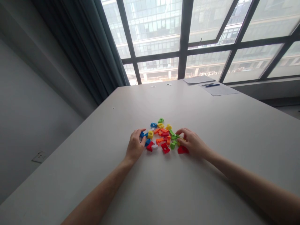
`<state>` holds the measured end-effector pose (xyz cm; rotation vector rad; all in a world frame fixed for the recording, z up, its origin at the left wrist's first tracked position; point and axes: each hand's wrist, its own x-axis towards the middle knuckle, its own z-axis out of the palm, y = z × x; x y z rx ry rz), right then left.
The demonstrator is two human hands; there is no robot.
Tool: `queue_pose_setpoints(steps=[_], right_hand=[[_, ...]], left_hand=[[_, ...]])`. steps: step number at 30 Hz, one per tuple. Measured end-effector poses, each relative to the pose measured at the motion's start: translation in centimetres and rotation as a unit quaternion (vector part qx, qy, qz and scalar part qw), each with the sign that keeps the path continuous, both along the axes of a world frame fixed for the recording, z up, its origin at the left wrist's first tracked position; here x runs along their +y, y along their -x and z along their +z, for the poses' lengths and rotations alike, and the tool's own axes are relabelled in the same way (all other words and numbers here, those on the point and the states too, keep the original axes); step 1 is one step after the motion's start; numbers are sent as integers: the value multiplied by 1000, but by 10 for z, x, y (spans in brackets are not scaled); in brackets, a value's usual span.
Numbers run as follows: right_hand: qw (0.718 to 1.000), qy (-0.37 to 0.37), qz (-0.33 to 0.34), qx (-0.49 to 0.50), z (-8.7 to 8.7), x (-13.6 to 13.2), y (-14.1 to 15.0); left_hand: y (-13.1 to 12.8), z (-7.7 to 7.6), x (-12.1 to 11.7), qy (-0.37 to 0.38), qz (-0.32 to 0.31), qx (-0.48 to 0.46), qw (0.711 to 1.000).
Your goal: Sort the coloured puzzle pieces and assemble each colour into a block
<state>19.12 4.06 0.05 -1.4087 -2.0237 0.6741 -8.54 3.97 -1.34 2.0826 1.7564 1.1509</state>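
Observation:
A loose pile of small plastic toy blocks [165,148] in red, orange, yellow, green, blue and white lies on the table. At its left edge, my left hand [136,144] curls its thumb and fingers around a blue block [142,134]. A yellow block [150,134] lies just right of those fingertips. On the opposite side, my right hand [191,142] has its thumb and forefinger bent around a green block [176,136], and something yellow shows between them. Below the right fingers rests a red block [183,150]. The fingers partly hide the pieces they touch.
The white table [150,187] reaches to the large windows. Papers [223,90] with a dark blue pen [212,85] lie at the far right. A dark curtain [89,40] hangs at the left, and a wall socket [39,157] sits low beside the table.

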Motion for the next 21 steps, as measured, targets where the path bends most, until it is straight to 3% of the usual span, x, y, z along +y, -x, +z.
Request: queue_pose_setpoints(steps=[5,12,21], right_hand=[[1000,1,-1,9,0,7,0],[996,-91,14,-5,6,16,22],[994,-88,61,15,24,29,72]], left_hand=[[-3,2,0,15,-2,-83,996],[-2,2,4,12,47,-226,973],[-2,6,0,37,13,-170,985]])
